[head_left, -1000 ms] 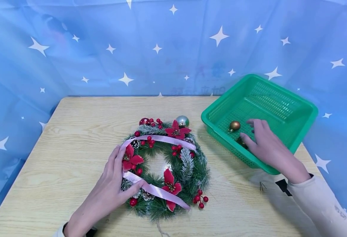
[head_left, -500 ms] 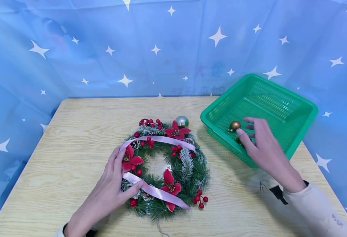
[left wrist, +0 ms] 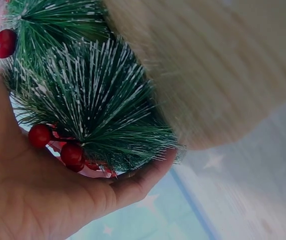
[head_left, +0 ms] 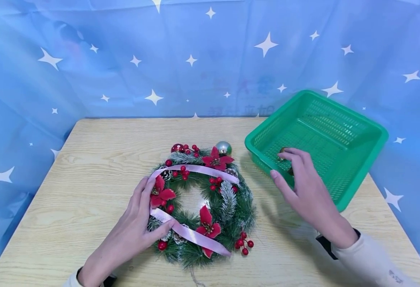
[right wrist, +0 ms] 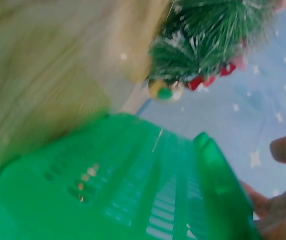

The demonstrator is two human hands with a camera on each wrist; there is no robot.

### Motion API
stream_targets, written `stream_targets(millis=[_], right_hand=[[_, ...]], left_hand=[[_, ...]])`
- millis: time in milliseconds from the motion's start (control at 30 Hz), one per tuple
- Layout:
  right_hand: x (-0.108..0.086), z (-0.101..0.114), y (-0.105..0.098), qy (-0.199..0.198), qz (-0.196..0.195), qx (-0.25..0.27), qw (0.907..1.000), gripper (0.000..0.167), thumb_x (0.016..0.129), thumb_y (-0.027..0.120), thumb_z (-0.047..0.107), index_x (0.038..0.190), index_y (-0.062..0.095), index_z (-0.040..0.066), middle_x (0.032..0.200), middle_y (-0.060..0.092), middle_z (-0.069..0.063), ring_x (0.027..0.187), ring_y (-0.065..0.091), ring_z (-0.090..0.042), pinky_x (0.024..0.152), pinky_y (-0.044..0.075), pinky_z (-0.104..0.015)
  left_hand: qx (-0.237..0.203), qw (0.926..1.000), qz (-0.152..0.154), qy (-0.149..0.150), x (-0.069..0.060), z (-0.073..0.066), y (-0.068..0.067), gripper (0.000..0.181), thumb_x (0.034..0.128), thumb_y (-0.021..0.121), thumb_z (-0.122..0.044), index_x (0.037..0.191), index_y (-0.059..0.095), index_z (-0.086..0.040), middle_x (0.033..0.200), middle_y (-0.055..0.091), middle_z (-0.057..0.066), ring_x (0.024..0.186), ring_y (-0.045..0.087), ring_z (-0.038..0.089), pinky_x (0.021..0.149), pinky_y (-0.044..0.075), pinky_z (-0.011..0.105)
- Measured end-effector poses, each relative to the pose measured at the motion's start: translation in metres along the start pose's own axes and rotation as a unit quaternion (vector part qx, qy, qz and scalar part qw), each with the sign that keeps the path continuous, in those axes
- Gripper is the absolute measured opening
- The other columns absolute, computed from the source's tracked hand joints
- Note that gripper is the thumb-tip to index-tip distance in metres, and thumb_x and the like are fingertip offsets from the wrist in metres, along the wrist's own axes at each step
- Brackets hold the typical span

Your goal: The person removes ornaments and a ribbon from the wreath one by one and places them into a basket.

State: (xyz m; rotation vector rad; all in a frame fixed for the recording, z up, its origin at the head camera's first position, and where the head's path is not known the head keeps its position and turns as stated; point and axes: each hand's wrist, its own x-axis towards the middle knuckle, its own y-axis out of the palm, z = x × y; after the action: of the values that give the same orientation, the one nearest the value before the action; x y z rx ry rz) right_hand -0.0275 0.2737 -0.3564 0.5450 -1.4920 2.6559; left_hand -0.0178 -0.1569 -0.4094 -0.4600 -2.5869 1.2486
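A Christmas wreath with red flowers, berries and pine cones lies flat on the table. My left hand grips its left side, thumb over the lower strip of a pale pink ribbon; the left wrist view shows the fingers curled round the green needles. My right hand hovers over the near left side of a green basket, fingers loosely bent and thumb apart. Below the fingers, a gold ball and a darker ball are partly hidden in the basket. No held thing shows in that hand.
A silver ball and a red ball sit at the wreath's far edge. Red berries stick out at its near right. Brown twine trails toward the front. A blue star-patterned cloth hangs behind the table.
My right hand has shifted left and toward me over the basket, its thumb and index finger spreading farther apart. The left hand and the wreath have stayed put.
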Motion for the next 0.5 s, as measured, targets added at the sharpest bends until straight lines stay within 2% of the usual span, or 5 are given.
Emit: stream_targets(millis=[67,200,300,400,500], right_hand=[[0.000,0.003,0.004,-0.020,-0.002,0.002,0.9998,0.051,0.110,0.068,0.029,0.153,0.054,0.005,0.165,0.040,-0.017,0.106,0.067,-0.031,0.075,0.056,-0.049],[-0.001,0.006,0.013,-0.065,0.004,0.021,0.9976,0.051,0.107,0.071,0.023,0.152,0.056,0.006,0.166,0.040,-0.015,0.068,0.058,-0.011,0.055,0.048,-0.032],[0.000,0.008,0.020,-0.101,0.020,0.042,0.9938,0.054,0.103,0.075,0.021,0.152,0.056,0.007,0.167,0.040,-0.013,0.065,0.050,-0.003,0.058,0.047,-0.029],[0.000,0.010,0.028,-0.133,0.052,0.059,0.9880,0.060,0.100,0.078,0.024,0.154,0.056,0.009,0.169,0.039,-0.009,0.102,0.066,-0.010,0.084,0.058,-0.040],[0.000,0.012,0.036,-0.147,0.094,0.068,0.9822,0.066,0.100,0.079,0.033,0.158,0.053,0.015,0.172,0.036,-0.004,0.143,0.049,-0.024,0.102,0.054,-0.056]], left_hand=[[0.000,1.0000,-0.002,0.003,0.000,-0.001,0.000,0.118,0.0975,0.078,-0.059,0.177,0.001,-0.018,0.178,0.010,0.022,0.153,0.034,0.053,0.100,0.046,0.079],[0.001,1.0000,-0.002,0.004,0.001,-0.001,0.000,0.118,0.0970,0.078,-0.059,0.177,0.002,-0.017,0.178,0.010,0.022,0.154,0.033,0.052,0.100,0.047,0.078],[-0.001,1.0000,-0.002,0.002,0.001,-0.001,0.000,0.118,0.0966,0.078,-0.059,0.177,0.002,-0.018,0.178,0.010,0.021,0.154,0.032,0.052,0.101,0.046,0.078],[-0.004,1.0000,-0.001,0.000,0.001,0.000,0.000,0.118,0.0965,0.079,-0.059,0.177,0.003,-0.018,0.178,0.010,0.021,0.152,0.037,0.052,0.101,0.046,0.078],[-0.006,1.0000,-0.002,0.004,0.001,0.001,0.001,0.117,0.0970,0.079,-0.058,0.177,0.004,-0.018,0.178,0.010,0.021,0.150,0.039,0.052,0.101,0.047,0.077]])
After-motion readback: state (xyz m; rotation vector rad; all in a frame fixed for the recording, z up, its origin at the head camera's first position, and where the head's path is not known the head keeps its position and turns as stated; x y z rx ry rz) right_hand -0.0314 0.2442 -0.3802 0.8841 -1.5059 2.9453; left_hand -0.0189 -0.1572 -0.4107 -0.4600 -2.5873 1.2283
